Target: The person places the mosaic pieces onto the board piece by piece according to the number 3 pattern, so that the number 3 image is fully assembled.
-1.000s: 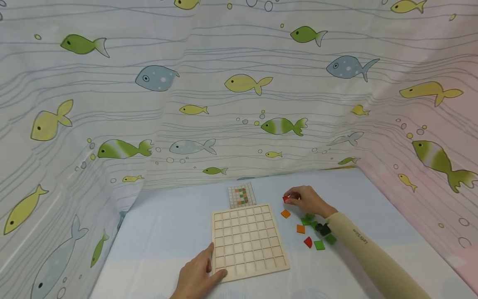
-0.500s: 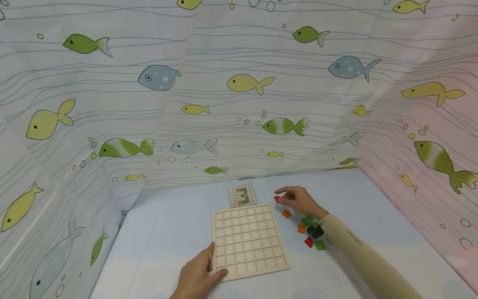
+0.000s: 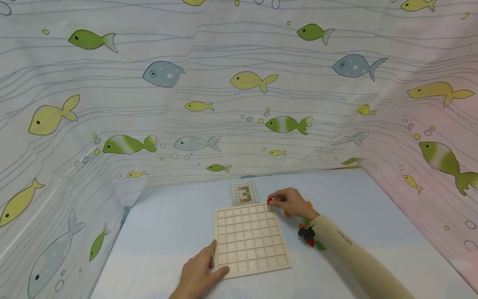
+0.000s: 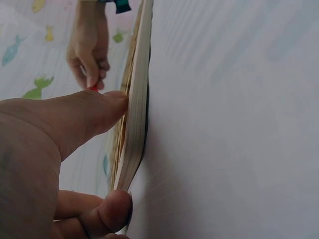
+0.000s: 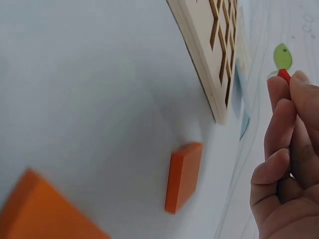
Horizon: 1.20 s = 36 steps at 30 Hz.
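Note:
A square wooden grid board (image 3: 248, 236) lies flat on the table. My left hand (image 3: 198, 270) holds its near left corner, the thumb (image 4: 112, 102) on the top frame and the fingers against the side edge. Over the board's far right corner, my right hand (image 3: 291, 204) pinches a small red piece (image 5: 283, 75) between thumb and forefinger. In the head view that red piece (image 3: 269, 201) is largely covered by the fingertips. Beyond the board lies a small pattern card (image 3: 245, 193) with coloured squares on a printed grid.
Right of the board are loose pieces: an orange tile (image 5: 184, 177), a red piece (image 3: 310, 243) and a green piece (image 3: 320, 245). A black wrist device (image 3: 306, 233) under the right wrist partly hides them. Fish-printed cloth walls (image 3: 239, 91) surround the table.
My right hand has moved left with the red piece, from beside the loose tiles to the board's far right corner. My left hand has kept its hold. The head view has shifted slightly.

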Motion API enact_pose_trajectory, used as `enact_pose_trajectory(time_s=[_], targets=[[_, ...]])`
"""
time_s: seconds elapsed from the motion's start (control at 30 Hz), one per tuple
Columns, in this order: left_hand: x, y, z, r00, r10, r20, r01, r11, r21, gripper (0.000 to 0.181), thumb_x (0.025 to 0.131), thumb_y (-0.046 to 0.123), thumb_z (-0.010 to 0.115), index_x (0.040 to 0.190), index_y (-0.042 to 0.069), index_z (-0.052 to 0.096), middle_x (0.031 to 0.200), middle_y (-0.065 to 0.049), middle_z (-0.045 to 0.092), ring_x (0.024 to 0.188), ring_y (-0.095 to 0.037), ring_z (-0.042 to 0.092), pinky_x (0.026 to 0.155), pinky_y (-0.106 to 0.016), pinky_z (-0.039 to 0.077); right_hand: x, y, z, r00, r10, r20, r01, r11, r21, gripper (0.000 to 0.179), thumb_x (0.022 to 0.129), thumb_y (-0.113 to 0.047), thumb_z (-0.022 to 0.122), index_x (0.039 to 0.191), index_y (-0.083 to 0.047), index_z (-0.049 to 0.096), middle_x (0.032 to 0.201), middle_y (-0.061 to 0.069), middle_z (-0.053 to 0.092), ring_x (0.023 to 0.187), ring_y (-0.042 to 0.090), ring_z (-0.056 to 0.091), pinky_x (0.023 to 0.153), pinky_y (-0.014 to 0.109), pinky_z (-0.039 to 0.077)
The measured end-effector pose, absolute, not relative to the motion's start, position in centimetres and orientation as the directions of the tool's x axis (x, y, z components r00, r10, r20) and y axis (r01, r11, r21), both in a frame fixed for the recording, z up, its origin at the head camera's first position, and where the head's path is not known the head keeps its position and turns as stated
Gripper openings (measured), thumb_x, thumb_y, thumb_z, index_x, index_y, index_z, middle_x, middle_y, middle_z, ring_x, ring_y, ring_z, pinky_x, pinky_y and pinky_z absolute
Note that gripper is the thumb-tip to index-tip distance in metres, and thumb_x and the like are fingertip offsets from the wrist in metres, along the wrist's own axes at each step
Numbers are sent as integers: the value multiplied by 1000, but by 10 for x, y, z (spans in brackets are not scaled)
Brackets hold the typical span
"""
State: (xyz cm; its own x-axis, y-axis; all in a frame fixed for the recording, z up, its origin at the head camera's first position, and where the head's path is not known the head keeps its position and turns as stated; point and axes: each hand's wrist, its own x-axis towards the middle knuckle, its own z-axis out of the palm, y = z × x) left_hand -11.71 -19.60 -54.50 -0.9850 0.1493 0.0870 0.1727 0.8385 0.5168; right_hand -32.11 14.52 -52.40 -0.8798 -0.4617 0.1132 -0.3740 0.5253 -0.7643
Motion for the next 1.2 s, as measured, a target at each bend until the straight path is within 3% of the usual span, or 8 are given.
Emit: enact_pose_trajectory(time_s=[0.2, 0.8, 1.2], targets=[[-116, -195, -544, -986, 144, 89, 169, 842, 512, 93, 83, 52, 87, 149, -5, 55, 76, 13, 46, 59, 2, 32, 53, -20, 32, -320, 133, -531, -888, -454, 73, -337, 534, -776, 20, 96, -22, 81, 114, -14, 81, 90, -6, 77, 80, 9, 66, 71, 27, 49], [-115, -194, -543, -986, 142, 90, 168, 845, 508, 93, 82, 51, 88, 148, -5, 55, 77, 12, 47, 59, 3, 33, 53, -20, 33, -299, 100, -541, -908, -408, 100, -333, 553, -764, 11, 95, -12, 79, 106, -9, 81, 90, -2, 77, 80, 8, 68, 76, 31, 56], [-118, -196, -546, -984, 149, 94, 176, 844, 506, 94, 82, 53, 87, 148, -6, 55, 75, 13, 46, 57, 2, 32, 52, -20, 34, -294, 94, -539, -889, -447, 104, -370, 564, -738, 14, 97, -16, 79, 108, -9, 80, 93, -3, 78, 82, 6, 69, 77, 30, 57]])
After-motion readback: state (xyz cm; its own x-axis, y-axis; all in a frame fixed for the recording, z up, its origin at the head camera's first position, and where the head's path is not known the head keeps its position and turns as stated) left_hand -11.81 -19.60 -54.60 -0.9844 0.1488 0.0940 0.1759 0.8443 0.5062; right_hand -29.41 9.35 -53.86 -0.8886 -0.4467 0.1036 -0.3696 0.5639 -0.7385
